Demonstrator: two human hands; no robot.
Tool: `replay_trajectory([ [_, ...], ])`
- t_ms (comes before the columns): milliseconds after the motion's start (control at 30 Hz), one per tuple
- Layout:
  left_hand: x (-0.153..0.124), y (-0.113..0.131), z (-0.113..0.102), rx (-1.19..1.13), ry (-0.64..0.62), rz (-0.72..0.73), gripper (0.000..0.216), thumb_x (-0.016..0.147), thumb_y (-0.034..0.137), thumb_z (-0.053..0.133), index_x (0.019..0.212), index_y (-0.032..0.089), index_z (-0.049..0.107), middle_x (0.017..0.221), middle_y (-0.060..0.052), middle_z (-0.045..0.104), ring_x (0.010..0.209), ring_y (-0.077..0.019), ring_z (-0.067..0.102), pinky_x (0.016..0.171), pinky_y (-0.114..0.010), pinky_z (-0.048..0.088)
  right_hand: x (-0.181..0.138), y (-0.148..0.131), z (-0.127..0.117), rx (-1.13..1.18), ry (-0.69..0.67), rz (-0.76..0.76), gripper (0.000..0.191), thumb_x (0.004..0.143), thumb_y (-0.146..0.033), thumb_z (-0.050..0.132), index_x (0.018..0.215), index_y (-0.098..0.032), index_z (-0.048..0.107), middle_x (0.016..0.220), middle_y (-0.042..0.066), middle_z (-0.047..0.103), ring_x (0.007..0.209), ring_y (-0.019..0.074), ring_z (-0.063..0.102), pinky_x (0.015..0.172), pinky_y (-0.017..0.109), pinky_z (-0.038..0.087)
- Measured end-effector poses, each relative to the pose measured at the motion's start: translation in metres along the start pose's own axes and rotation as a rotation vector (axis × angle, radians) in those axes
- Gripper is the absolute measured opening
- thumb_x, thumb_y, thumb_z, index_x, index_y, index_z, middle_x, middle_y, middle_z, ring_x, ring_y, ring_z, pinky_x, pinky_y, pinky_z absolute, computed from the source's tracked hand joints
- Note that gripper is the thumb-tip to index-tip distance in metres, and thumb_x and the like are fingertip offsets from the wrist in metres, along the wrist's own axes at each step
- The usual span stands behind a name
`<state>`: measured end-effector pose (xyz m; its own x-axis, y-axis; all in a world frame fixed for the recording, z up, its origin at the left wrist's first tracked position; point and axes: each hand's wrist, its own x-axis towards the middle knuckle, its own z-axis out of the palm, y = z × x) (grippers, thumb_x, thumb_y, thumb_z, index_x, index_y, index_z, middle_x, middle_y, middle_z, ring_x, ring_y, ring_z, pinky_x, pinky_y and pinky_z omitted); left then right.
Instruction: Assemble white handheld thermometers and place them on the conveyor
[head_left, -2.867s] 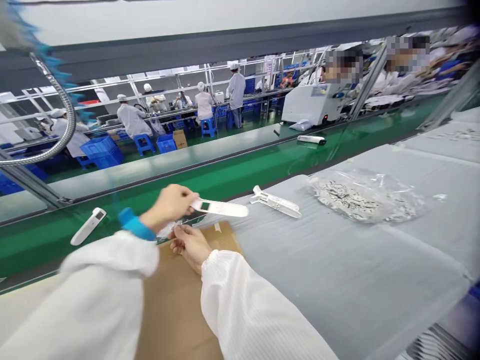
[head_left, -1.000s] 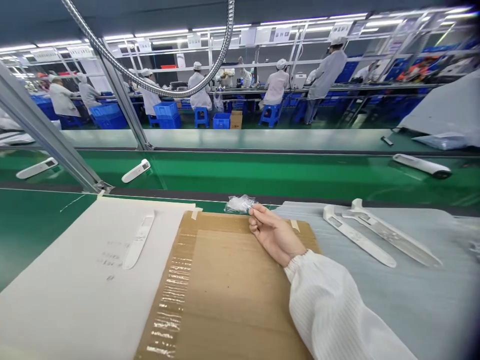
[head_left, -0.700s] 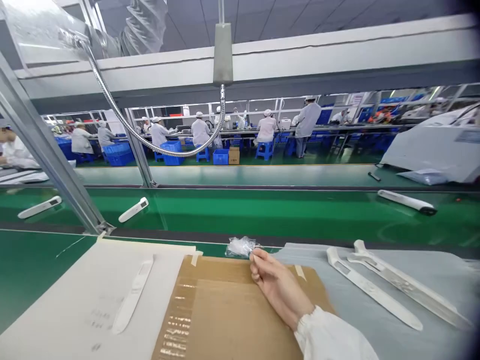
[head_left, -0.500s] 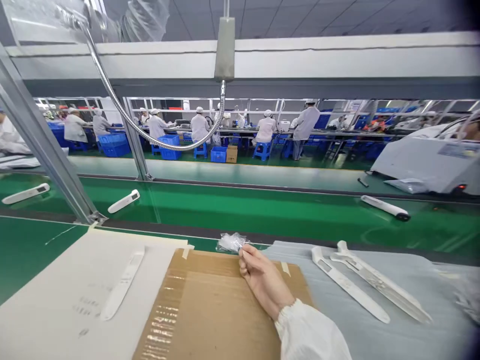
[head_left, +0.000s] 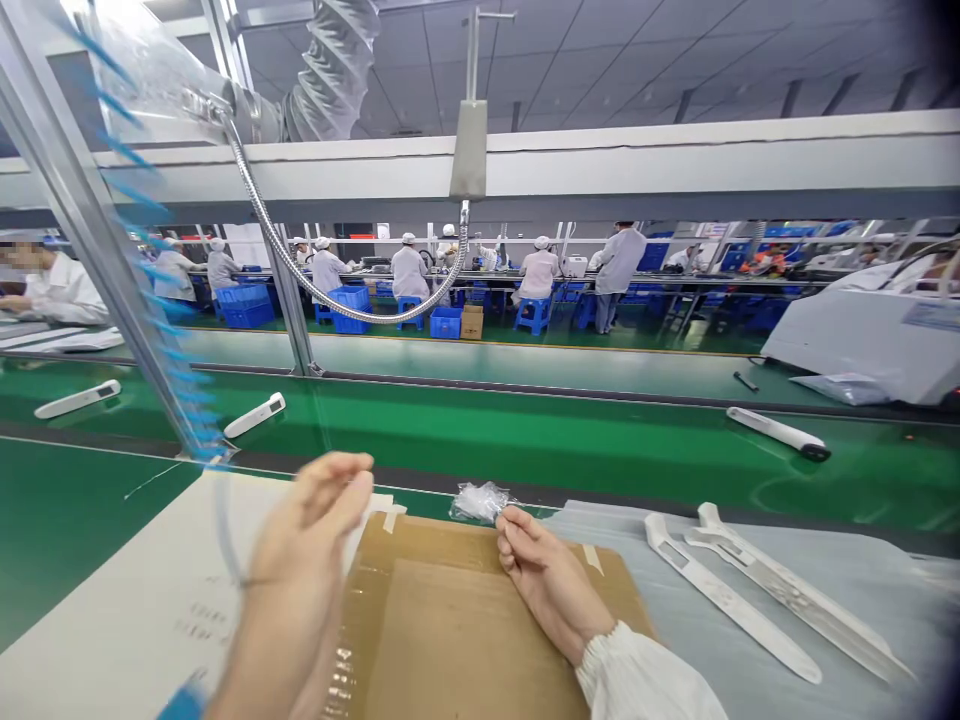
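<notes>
My right hand [head_left: 551, 585] pinches the corner of a small crumpled clear plastic bag [head_left: 480, 502] above the far edge of a taped cardboard sheet [head_left: 480, 620]. My left hand [head_left: 300, 555] is raised and blurred over the sheet's left edge, with nothing visible in it. It hides most of a white sheet of paper [head_left: 157, 570] and whatever lies there. Two long white plastic parts [head_left: 724, 600] [head_left: 795, 600] lie on a grey mat [head_left: 615, 530] to the right of my right hand.
Several white handheld devices [head_left: 255, 415] lie on the green conveyor belt [head_left: 480, 420] beyond the bench. A metal post [head_left: 112, 270] and a flexible steel hose [head_left: 300, 270] rise at left. A co-worker's sleeve [head_left: 67, 300] shows at far left, and a white machine [head_left: 862, 345] stands at right.
My left hand has come up into view over the paper's white strip, covering it. The view has tilted slightly upward. My right hand still pinches the bag.
</notes>
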<state>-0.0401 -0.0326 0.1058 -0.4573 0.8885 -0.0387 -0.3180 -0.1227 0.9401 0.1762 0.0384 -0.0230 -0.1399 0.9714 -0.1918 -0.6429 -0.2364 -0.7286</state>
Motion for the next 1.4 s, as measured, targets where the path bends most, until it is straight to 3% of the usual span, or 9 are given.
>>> replay_trajectory([
  [67,0.023,-0.034,0.012,-0.026,-0.038,-0.200,0.030,0.072,0.030,0.077,0.095,0.016,0.064,0.091,-0.004,0.065,0.082,-0.0168,0.063,0.074,-0.029,0.050,0.000,0.001,-0.001,-0.003,0.005,-0.010,0.034,0.062,-0.024,0.094,0.091,-0.020,0.077,0.088,0.002,0.067,0.070,0.0083,0.056,0.065,0.019,0.049],
  [133,0.046,-0.071,0.023,0.143,0.008,-0.182,0.017,0.077,0.023,0.069,0.091,0.016,0.062,0.085,-0.003,0.063,0.076,-0.0158,0.060,0.072,-0.029,0.047,-0.001,0.001,-0.002,-0.010,0.012,-0.023,0.038,0.059,-0.020,0.095,0.092,-0.021,0.077,0.091,0.002,0.068,0.074,0.0097,0.058,0.069,0.021,0.051],
  [300,0.060,-0.131,0.022,0.820,-0.171,0.362,0.012,0.083,0.008,0.055,0.089,0.017,0.060,0.097,-0.007,0.062,0.092,-0.0231,0.057,0.088,-0.040,0.044,-0.004,0.003,-0.001,-0.046,0.028,-0.050,0.045,0.054,-0.016,0.095,0.094,-0.024,0.076,0.098,0.002,0.068,0.089,0.0138,0.063,0.079,0.024,0.053],
  [400,0.052,-0.135,0.015,0.994,-0.272,0.514,0.015,0.085,0.006,0.051,0.090,0.018,0.059,0.100,-0.008,0.062,0.100,-0.0263,0.055,0.090,-0.045,0.043,-0.005,0.003,0.000,-0.075,0.041,-0.049,0.047,0.052,-0.014,0.096,0.094,-0.024,0.076,0.098,0.001,0.068,0.091,0.0125,0.063,0.086,0.022,0.051],
  [567,0.052,-0.128,0.010,1.076,-0.255,0.583,0.012,0.090,0.011,0.050,0.096,0.018,0.059,0.107,-0.010,0.060,0.103,-0.0271,0.056,0.094,-0.047,0.046,-0.005,0.001,0.000,-0.066,0.048,-0.029,0.045,0.053,-0.013,0.095,0.093,-0.024,0.076,0.098,0.001,0.068,0.090,0.0130,0.063,0.089,0.024,0.050],
  [867,0.076,-0.127,-0.006,1.268,-0.025,0.511,0.040,0.093,0.025,0.051,0.129,0.009,0.056,0.145,-0.021,0.045,0.131,-0.0395,0.046,0.105,-0.059,0.043,-0.003,0.000,0.003,-0.009,0.040,-0.013,0.048,0.047,-0.006,0.092,0.089,-0.021,0.074,0.093,0.001,0.067,0.084,0.0116,0.061,0.078,0.023,0.049],
  [1033,0.063,-0.135,0.002,1.269,-0.165,0.502,0.052,0.094,0.027,0.052,0.142,0.008,0.046,0.154,-0.023,0.038,0.141,-0.0385,0.038,0.113,-0.057,0.036,-0.004,-0.001,0.003,-0.035,0.027,-0.010,0.043,0.055,-0.008,0.090,0.092,-0.021,0.073,0.096,0.000,0.067,0.086,0.0113,0.062,0.082,0.023,0.049],
  [1200,0.038,-0.142,0.015,1.184,-0.383,0.569,0.069,0.094,0.040,0.056,0.155,0.021,0.029,0.164,-0.016,0.023,0.150,-0.0360,0.024,0.118,-0.060,0.026,-0.004,-0.003,0.000,-0.040,0.022,0.027,0.043,0.057,-0.008,0.090,0.094,-0.021,0.073,0.098,0.000,0.066,0.090,0.0104,0.062,0.088,0.021,0.049],
  [1400,0.040,-0.139,0.013,1.211,-0.366,0.462,0.060,0.096,0.032,0.051,0.151,0.014,0.036,0.163,-0.019,0.027,0.150,-0.0356,0.025,0.119,-0.060,0.026,-0.005,-0.004,0.001,-0.085,0.030,0.013,0.046,0.054,-0.008,0.092,0.093,-0.023,0.074,0.098,0.000,0.066,0.089,0.0111,0.061,0.089,0.023,0.051],
])
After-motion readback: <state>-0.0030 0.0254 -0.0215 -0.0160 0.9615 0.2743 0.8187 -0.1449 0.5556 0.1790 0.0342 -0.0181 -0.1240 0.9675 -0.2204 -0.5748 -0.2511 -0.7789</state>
